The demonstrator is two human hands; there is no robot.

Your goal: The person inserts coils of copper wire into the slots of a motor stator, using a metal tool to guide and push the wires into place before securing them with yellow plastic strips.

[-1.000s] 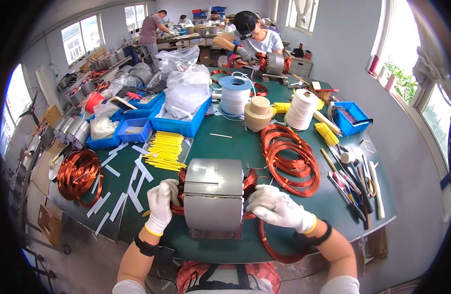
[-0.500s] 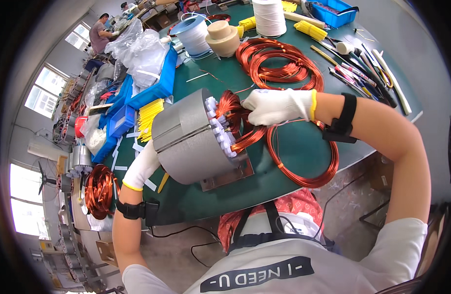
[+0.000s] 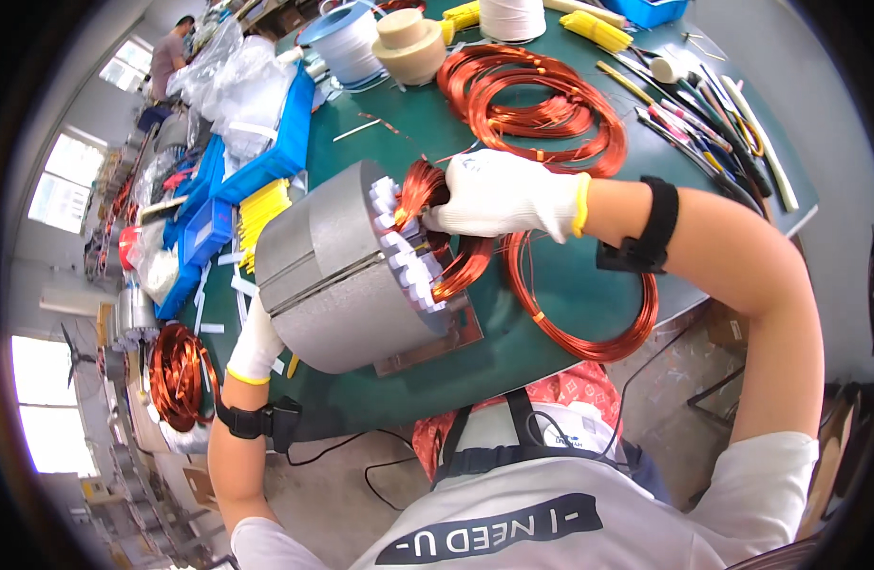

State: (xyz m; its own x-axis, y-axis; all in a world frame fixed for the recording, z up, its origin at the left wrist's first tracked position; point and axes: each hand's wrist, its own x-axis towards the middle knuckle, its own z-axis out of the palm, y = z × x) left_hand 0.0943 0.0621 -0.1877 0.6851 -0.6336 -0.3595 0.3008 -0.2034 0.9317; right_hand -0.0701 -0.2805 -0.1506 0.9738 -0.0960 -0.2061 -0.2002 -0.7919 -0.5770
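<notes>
A grey cylindrical motor stator core (image 3: 332, 271) lies on its side, white insulation tabs (image 3: 408, 256) ringing its right end. Bundles of copper winding (image 3: 421, 195) bulge out of that end. My right hand (image 3: 503, 195), in a white knit glove, is closed with curled fingers on the winding at the stator's mouth; its fingertips are partly hidden. Against the stator's left end rests my gloved left hand (image 3: 256, 344), its fingers hidden behind the core. A metal base plate (image 3: 427, 351) shows beneath the stator.
Copper wire coils (image 3: 541, 104) lie beyond my right hand, and a thinner wire ring (image 3: 589, 332) lies nearer. Hand tools (image 3: 703, 133) spread at the far right. Blue bins (image 3: 275, 142), yellow strips (image 3: 264, 214) and a white spool (image 3: 347, 47) stand left and behind. Another person (image 3: 169, 59) is far off.
My right hand has moved left, closer to the stator's end, and its grip on the winding has shifted. The whole view has moved slightly; my left hand stays at the core's left end.
</notes>
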